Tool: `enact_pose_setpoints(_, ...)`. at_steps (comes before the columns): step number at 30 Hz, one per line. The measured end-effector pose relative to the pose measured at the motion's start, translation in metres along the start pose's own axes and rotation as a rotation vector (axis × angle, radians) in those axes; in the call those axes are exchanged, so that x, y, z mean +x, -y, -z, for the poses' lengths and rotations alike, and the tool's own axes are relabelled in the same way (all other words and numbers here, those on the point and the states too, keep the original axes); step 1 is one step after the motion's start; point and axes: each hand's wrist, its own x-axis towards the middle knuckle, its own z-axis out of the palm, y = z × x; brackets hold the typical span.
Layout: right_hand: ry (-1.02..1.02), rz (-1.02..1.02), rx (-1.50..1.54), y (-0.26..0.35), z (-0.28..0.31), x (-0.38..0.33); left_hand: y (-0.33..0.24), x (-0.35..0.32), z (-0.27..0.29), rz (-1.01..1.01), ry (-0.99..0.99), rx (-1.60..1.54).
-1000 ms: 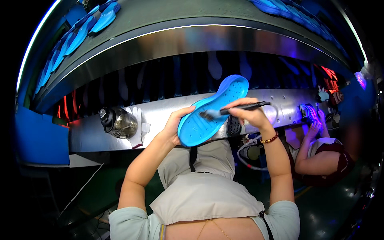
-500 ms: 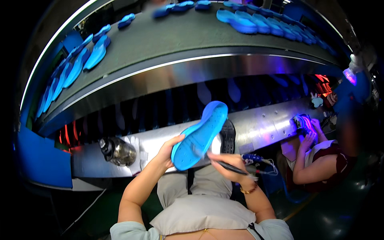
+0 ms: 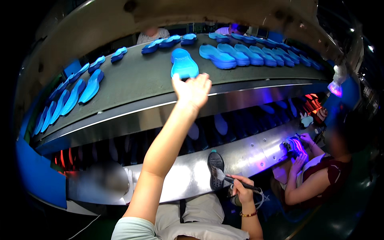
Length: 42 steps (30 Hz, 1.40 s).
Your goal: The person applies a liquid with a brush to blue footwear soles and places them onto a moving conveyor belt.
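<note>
My left hand (image 3: 193,90) reaches out over the belt with its fingers spread. Just beyond its fingertips lies a bright blue shoe sole (image 3: 184,64), its near end touching or almost touching them. Between the thumb and fingers of my right hand (image 3: 243,191) is a brush (image 3: 236,181) with a black handle. Its pale bristles are over a black shoe outsole (image 3: 216,163), which rests on the metal ledge (image 3: 180,182); whether they press on it I cannot tell.
Rows of blue soles (image 3: 244,56) lie on the grey conveyor belt (image 3: 136,76). Below it, a dark rack (image 3: 160,138) holds several soles. On the right, a co-worker (image 3: 308,180) handles a shoe part under violet light. A lamp (image 3: 336,86) hangs at right.
The blue sole went from my left hand above the ledge to the belt, and that hand extended forward and opened. My right hand moved down with the brush, to the black outsole.
</note>
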Motion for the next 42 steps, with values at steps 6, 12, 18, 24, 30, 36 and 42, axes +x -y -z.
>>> enact_pose_setpoints(6, -0.193, 0.003, 0.028, -0.013, 0.034, -0.009, 0.079, 0.073, -0.043, -0.305, 0.299, 1.431)
enact_pose_setpoints(12, -0.219, -0.113, 0.037, -0.035, 0.031, -0.017, 0.072, 0.114, -0.023, -1.159, 0.281, 2.354)
enact_pose_setpoints(18, -0.229, -0.073, 0.029, -0.034, 0.036, -0.016, 0.059, 0.048, -0.017, -1.560, 0.373, 2.198)
enact_pose_setpoints(24, -0.278, -0.051, 0.087, -0.030, 0.038, -0.010, 0.040, -0.060, 0.055, -1.227, 0.096, 0.958)
enact_pose_setpoints(30, -0.344, 0.018, 0.265, -0.020, 0.036, 0.016, -0.015, -0.113, 0.120, 0.183, 0.341, 0.548)
enact_pose_setpoints(36, -0.280, -0.070, 0.307, -0.011, 0.024, 0.020, -0.011, -0.201, 0.196, 0.593, 0.412, 0.183)
enact_pose_setpoints(42, 0.014, -0.185, 0.438, 0.006, -0.023, 0.037, -0.002, -0.210, 0.247, 0.416, 0.093, 0.350)
